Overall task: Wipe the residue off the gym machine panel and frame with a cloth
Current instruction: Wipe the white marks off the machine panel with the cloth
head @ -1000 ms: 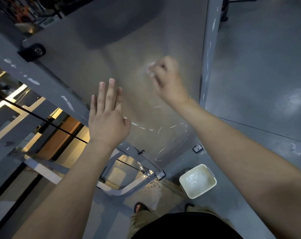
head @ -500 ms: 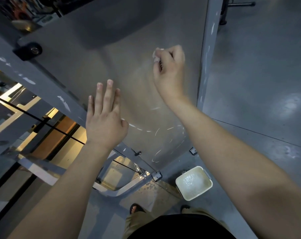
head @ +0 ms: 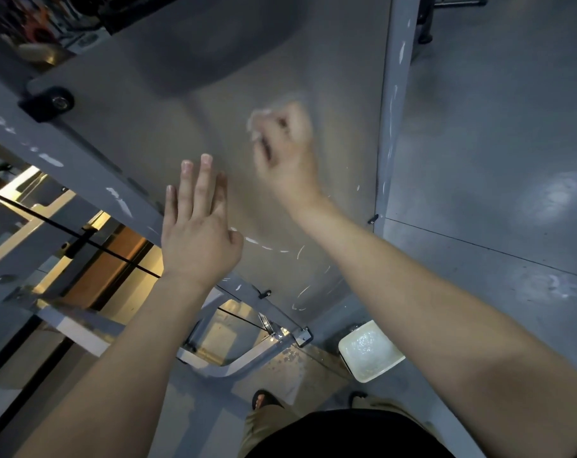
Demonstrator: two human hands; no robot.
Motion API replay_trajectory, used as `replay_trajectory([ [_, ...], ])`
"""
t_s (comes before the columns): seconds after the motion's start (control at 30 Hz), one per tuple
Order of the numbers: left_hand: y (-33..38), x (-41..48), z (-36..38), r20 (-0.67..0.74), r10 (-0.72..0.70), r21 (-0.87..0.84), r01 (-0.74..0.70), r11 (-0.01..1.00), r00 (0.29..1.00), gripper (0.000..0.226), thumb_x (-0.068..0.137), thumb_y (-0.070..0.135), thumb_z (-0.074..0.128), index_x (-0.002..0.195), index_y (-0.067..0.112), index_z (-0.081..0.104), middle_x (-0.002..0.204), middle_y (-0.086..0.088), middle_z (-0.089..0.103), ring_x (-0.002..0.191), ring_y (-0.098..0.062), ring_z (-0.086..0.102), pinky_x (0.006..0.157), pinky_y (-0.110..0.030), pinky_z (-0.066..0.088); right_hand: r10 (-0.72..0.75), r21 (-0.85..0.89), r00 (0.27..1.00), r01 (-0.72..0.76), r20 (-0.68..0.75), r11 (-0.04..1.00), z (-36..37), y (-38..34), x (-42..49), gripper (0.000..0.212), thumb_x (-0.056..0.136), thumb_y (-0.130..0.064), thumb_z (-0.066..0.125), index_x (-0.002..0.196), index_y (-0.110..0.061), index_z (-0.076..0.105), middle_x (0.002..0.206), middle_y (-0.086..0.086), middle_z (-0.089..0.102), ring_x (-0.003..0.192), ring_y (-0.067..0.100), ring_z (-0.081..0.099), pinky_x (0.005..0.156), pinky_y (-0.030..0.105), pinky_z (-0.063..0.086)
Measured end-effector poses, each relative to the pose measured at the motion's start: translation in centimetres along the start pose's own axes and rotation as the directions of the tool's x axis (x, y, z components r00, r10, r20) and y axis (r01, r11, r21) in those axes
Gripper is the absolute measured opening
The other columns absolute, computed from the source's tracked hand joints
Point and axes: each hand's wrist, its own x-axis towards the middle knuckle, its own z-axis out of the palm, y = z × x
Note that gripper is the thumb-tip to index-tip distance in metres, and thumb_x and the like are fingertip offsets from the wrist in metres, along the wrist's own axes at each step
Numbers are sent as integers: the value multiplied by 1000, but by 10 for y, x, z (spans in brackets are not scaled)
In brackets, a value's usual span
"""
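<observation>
White cloth (head: 258,118) is gripped in the curled right hand (head: 287,153) against the grey panel (head: 155,127). Nearer, the left hand (head: 198,233) lies flat on it, fingers straight.

Tub (head: 363,379) on floor (head: 495,143) beside panel (head: 247,61)

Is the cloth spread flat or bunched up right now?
Bunched: the cloth shows only as a small white wad gripped in the right hand, blurred.

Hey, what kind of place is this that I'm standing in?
Most likely a gym: a grey machine panel set in a painted steel frame, thin black cables running through the machine at left, and a bare grey floor. The tub of foamy water suggests cleaning time.
</observation>
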Motion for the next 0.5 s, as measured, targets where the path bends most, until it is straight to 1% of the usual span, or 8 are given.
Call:
replay_trajectory([
  [0.07, -1, -1, 1, -6, 12, 9, -12, 1000, 1000, 90, 86, 33, 62, 163, 12, 19, 170, -5, -20, 155, -28, -23, 127, -55, 3, -193, -40, 960, 205, 203, 978, -4, 4, -14, 19, 91, -3, 56, 102, -3, 72, 98, 16, 60, 88, 36, 57, 70, 47, 53],
  [0.13, -2, -2, 0, 4, 11, 29, -12, 1000, 1000, 90, 89, 35, 59, 164, 13, 13, 169, -5, -22, 154, -27, -26, 127, -54, 2, -219, -83, 957, 238, 192, 968, -14, 22, -8, 22, 91, -4, 56, 105, -4, 73, 98, 17, 60, 89, 37, 58, 72, 47, 53],
  [0.2, -2, -2, 0, 20, 4, 40, -5, 999, 1000, 90, 91, 37, 55, 164, 15, 8, 168, -5, -25, 153, -26, -29, 127, -52, 0, -31, -96, 1000, 31, 0, 995, -22, 37, 2, 20, 90, -4, 58, 102, -5, 74, 95, 14, 55, 87, 34, 59, 76, 47, 53],
  [0.27, -2, -3, 0, 24, 0, 45, -1, 999, 1000, 90, 92, 38, 54, 164, 15, 6, 168, -4, -26, 153, -27, -29, 127, -52, 0, 180, -41, 966, -191, -185, 981, -20, 39, 12, 18, 90, -3, 57, 95, -6, 74, 92, 9, 48, 82, 31, 57, 75, 48, 52],
  [0.33, -1, -2, 0, 14, 0, 38, -1, 999, 1000, 91, 90, 36, 56, 164, 15, 9, 169, -4, -24, 154, -27, -26, 127, -53, 1, 226, -8, 952, -233, -208, 973, -9, 29, 7, 18, 88, -2, 57, 96, -6, 73, 92, 8, 47, 81, 31, 55, 73, 48, 52],
  [0.37, -1, -2, 0, 10, 0, 34, 0, 999, 1000, 91, 89, 35, 57, 164, 14, 10, 169, -4, -23, 154, -27, -24, 127, -53, 1, 173, -9, 973, -176, -154, 984, -2, 22, -3, 19, 88, 0, 58, 98, -5, 73, 91, 9, 48, 80, 31, 54, 72, 47, 51],
  [0.43, -2, -1, 1, 8, 0, 41, -1, 999, 1000, 91, 89, 35, 58, 164, 14, 11, 169, -4, -23, 155, -27, -24, 127, -53, 1, -1, -29, 997, 3, 77, 1000, 9, 18, -37, 23, 88, -1, 57, 105, -3, 72, 91, 14, 51, 81, 34, 53, 67, 44, 51],
  [0.5, -2, -2, 1, 4, 6, 58, -6, 998, 1000, 91, 90, 35, 58, 164, 15, 9, 169, -5, -24, 155, -28, -24, 127, -53, 2, -83, -68, 950, 108, 301, 992, 13, 31, -71, 26, 91, -6, 51, 109, -3, 71, 95, 15, 54, 85, 35, 53, 65, 44, 53],
])
